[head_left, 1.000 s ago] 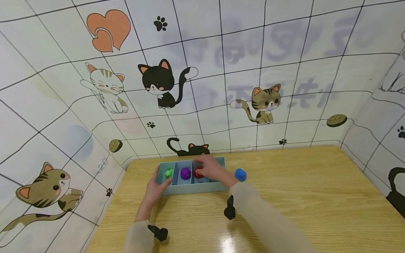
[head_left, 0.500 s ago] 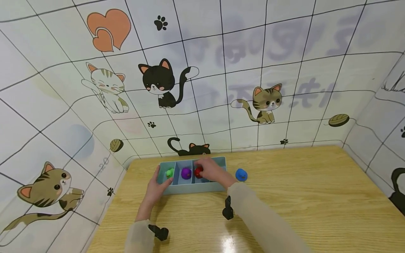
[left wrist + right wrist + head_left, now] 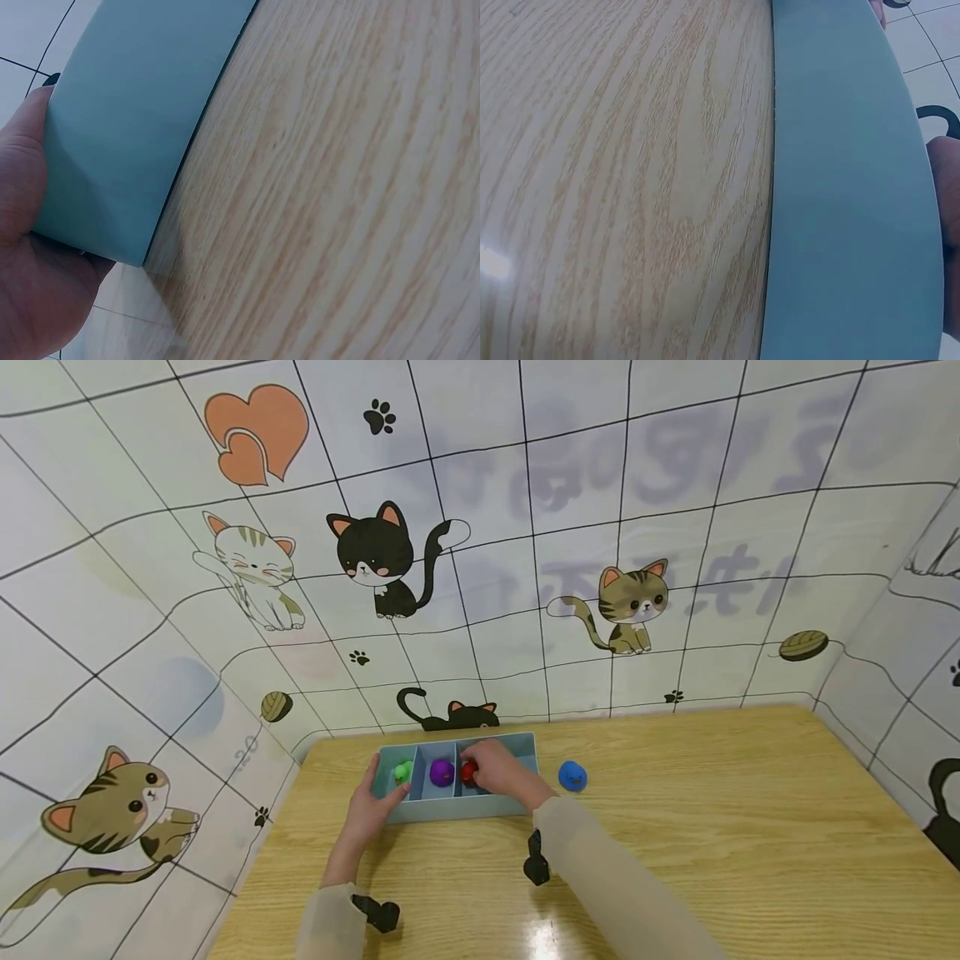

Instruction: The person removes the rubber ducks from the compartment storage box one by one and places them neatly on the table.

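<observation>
A light blue divided box [image 3: 465, 808] stands on the table, its compartments in a row. Its left end is held by my left hand [image 3: 367, 810], thumb over the front rim; the left wrist view shows this hand [image 3: 30, 240] against the box's end. In the leftmost compartment sits a green rubber duck [image 3: 402, 772], and beside it a purple one [image 3: 442, 772]. My right hand [image 3: 504, 770] reaches into the third compartment and pinches a red rubber duck [image 3: 468, 773], partly hidden by the fingers. In the right wrist view, the box wall [image 3: 855, 187] covers most of that hand.
A blue rubber duck [image 3: 572, 776] lies on the wooden table [image 3: 675, 827], just right of the box. Behind the table rises a wall covering [image 3: 495, 668] printed with cats. Each wrist wears a black camera.
My right hand has lowered slightly with the red duck into the third compartment, and its wrist has shifted a little left. The left hand and box stay in place.
</observation>
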The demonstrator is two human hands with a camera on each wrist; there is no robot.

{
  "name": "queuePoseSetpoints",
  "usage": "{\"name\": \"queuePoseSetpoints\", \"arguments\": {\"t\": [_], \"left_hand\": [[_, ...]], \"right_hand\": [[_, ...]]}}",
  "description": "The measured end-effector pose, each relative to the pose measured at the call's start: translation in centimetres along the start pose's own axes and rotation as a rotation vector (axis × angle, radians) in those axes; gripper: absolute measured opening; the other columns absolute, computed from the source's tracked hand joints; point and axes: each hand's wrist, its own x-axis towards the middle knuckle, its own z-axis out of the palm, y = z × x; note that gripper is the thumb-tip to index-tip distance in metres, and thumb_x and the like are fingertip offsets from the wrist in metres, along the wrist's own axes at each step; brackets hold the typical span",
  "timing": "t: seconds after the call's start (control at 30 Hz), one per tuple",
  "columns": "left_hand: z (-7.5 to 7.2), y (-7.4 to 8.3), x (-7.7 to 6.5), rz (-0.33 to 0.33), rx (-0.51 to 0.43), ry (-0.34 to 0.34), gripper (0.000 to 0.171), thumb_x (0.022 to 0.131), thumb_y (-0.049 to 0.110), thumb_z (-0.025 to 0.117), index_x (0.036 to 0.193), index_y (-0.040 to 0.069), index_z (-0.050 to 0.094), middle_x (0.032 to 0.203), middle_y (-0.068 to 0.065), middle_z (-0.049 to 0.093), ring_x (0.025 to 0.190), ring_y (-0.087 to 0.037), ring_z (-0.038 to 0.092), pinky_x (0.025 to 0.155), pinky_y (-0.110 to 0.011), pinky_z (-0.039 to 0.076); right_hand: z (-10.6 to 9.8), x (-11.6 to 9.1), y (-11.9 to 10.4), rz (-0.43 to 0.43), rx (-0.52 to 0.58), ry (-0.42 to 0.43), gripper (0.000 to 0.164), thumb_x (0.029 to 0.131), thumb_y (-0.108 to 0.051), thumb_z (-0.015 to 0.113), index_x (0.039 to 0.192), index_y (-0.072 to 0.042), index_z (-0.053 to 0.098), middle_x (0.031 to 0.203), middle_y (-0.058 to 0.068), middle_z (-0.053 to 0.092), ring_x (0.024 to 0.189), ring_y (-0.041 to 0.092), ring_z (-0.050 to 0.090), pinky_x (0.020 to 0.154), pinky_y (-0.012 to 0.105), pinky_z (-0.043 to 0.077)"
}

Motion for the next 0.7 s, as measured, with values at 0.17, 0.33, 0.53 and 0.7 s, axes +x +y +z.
{"name": "queuePoseSetpoints", "arguments": {"t": [0.17, 0.33, 0.53, 0.7], "left_hand": [[-0.01, 0.10, 0.00, 0.002, 0.003, 0.001, 0.094, 0.096, 0.035, 0.073, 0.165, 0.008, 0.015, 0.166, -0.029, 0.016, 0.150, -0.051, 0.014, 0.121, -0.062, 0.014], [0.00, -0.02, 0.04, -0.008, 0.000, 0.005, 0.094, 0.096, 0.034, 0.074, 0.165, 0.010, 0.015, 0.166, -0.028, 0.016, 0.151, -0.050, 0.014, 0.121, -0.062, 0.014], [0.03, -0.03, 0.04, -0.010, -0.001, 0.010, 0.095, 0.095, 0.035, 0.074, 0.166, 0.011, 0.015, 0.166, -0.027, 0.017, 0.151, -0.050, 0.014, 0.120, -0.063, 0.015], [0.08, 0.02, -0.03, -0.007, 0.000, 0.009, 0.095, 0.095, 0.035, 0.074, 0.165, 0.010, 0.015, 0.166, -0.027, 0.017, 0.151, -0.050, 0.015, 0.121, -0.062, 0.015]], "right_hand": [[0.03, -0.18, -0.07, -0.017, 0.001, 0.019, 0.031, 0.092, 0.005, 0.065, 0.121, 0.000, 0.073, 0.115, 0.013, 0.074, 0.112, 0.033, 0.063, 0.107, 0.046, 0.044], [0.01, -0.28, -0.01, -0.033, 0.014, 0.026, 0.027, 0.093, 0.005, 0.065, 0.117, 0.000, 0.075, 0.110, 0.012, 0.075, 0.108, 0.032, 0.063, 0.107, 0.046, 0.042], [-0.29, -0.45, 0.29, -0.052, 0.084, 0.010, 0.026, 0.095, 0.005, 0.063, 0.119, 0.002, 0.074, 0.112, 0.013, 0.074, 0.106, 0.030, 0.063, 0.103, 0.045, 0.045], [-0.75, -0.84, 0.53, -0.041, 0.233, -0.014, 0.029, 0.096, 0.009, 0.059, 0.122, 0.004, 0.071, 0.116, 0.015, 0.072, 0.102, 0.027, 0.062, 0.091, 0.041, 0.053]]}}
